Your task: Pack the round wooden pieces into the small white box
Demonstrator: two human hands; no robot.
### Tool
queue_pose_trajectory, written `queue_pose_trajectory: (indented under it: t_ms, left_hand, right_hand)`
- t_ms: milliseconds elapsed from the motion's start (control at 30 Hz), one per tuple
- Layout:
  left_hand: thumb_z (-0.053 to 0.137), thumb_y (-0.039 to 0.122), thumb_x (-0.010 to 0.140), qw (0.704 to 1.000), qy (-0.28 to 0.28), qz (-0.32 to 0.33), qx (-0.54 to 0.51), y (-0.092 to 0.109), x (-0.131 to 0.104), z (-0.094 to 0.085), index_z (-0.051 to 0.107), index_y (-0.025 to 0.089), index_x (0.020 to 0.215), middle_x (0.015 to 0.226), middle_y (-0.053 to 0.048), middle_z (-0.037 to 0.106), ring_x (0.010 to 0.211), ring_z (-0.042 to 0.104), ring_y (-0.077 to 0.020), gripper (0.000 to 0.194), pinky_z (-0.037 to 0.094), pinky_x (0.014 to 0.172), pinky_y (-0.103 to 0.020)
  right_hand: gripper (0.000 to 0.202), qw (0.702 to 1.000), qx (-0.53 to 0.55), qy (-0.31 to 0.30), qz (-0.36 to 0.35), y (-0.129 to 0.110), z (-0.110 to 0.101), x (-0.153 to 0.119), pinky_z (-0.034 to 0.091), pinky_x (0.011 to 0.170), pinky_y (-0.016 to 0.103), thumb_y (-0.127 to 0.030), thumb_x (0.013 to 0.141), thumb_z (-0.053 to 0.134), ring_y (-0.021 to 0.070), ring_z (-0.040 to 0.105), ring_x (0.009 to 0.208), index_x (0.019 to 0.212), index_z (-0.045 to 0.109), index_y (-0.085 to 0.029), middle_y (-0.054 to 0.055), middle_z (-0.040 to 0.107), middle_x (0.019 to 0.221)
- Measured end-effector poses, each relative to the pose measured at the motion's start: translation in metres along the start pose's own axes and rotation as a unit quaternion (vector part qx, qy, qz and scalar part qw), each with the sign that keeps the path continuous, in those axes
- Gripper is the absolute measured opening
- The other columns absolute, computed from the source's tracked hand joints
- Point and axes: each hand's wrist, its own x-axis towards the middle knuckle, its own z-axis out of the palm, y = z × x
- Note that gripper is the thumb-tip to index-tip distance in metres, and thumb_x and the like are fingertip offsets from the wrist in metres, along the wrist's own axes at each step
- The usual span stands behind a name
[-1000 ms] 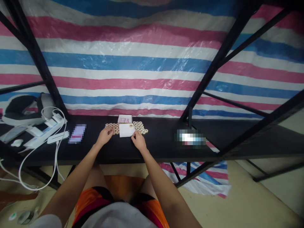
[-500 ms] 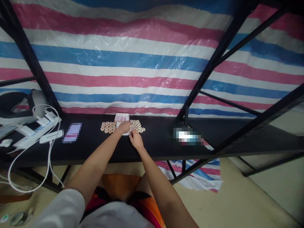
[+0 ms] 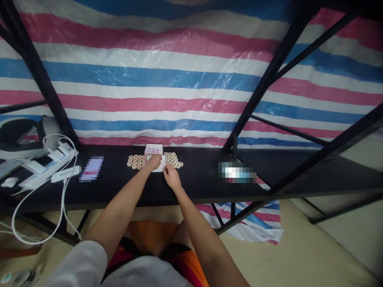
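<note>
My left hand [image 3: 154, 162] is over a small white open box [image 3: 156, 169], its fingers bent down inside; whatever they hold is hidden. At the box's right front corner, my right hand [image 3: 171, 175] has thumb and fingers closed on the rim. Left of the box, round wooden Chinese chess pieces [image 3: 137, 161] with reddish marks lie in rows. Dark-marked Chinese chess pieces [image 3: 172, 158] lie close together to the right, just beyond my right fingers. Behind the box sits a white lid [image 3: 153, 149] with red print.
All this lies on a narrow black shelf [image 3: 200, 179] with black metal posts. At left are a blurred phone [image 3: 91, 168], a white power strip [image 3: 44, 169] and looping white cables [image 3: 62, 199]. A blurred bright object [image 3: 236, 172] lies at right. Striped plastic sheeting [image 3: 161, 79] hangs behind.
My left hand has drawn back left, from the box's right side near the dark-marked pieces to over the middle of the box. My right hand stays at the corner.
</note>
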Motion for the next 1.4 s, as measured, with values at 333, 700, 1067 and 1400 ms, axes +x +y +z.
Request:
queue_pose_trajectory:
  t_ms: [333,700,1067,1400]
  left_hand:
    - [0.049,0.031,0.079,0.927,0.302,-0.091,-0.201,-0.025,-0.077,-0.04,0.064,0.015,0.09,0.098,-0.008,0.065,0.088,0.06,-0.0168,0.024,0.048,0.078,-0.027]
    - [0.052,0.024,0.072,0.902,0.35,-0.225,-0.112,-0.071,-0.145,-0.049,0.063,0.018,0.076,0.092,-0.008,0.058,0.085,0.057,-0.0202,0.013,0.047,0.084,-0.033]
    - [0.053,0.024,0.074,0.946,0.247,-0.198,-0.067,-0.079,-0.142,-0.035,0.063,0.017,0.078,0.082,-0.004,0.058,0.074,0.058,-0.0158,0.013,0.045,0.077,-0.027]
    - [0.052,0.025,0.079,0.955,0.229,-0.169,-0.086,-0.086,-0.14,-0.031,0.067,0.018,0.083,0.093,-0.005,0.065,0.085,0.061,-0.0176,0.017,0.045,0.081,-0.027]
  right_hand:
    - [0.016,1.0,0.01,0.0,0.0,0.003,0.002,0.0,0.04,0.077,0.025,-0.016,0.085,0.044,0.0166,0.055,0.085,0.091,0.059,-0.02,0.005,0.059,0.096]
    - [0.016,1.0,0.005,-0.001,0.001,0.002,0.002,-0.001,0.04,0.076,0.025,-0.016,0.085,0.044,0.0164,0.055,0.082,0.091,0.059,-0.02,0.005,0.059,0.094]
    - [0.017,1.0,0.003,-0.01,0.009,-0.001,-0.001,-0.002,0.039,0.078,0.025,-0.017,0.085,0.044,0.0161,0.055,0.086,0.092,0.059,-0.019,0.005,0.058,0.097]
    - [0.021,1.0,-0.014,-0.007,0.003,-0.003,-0.002,-0.003,0.041,0.076,0.025,-0.015,0.084,0.043,0.0161,0.055,0.083,0.095,0.06,-0.02,0.005,0.058,0.1]
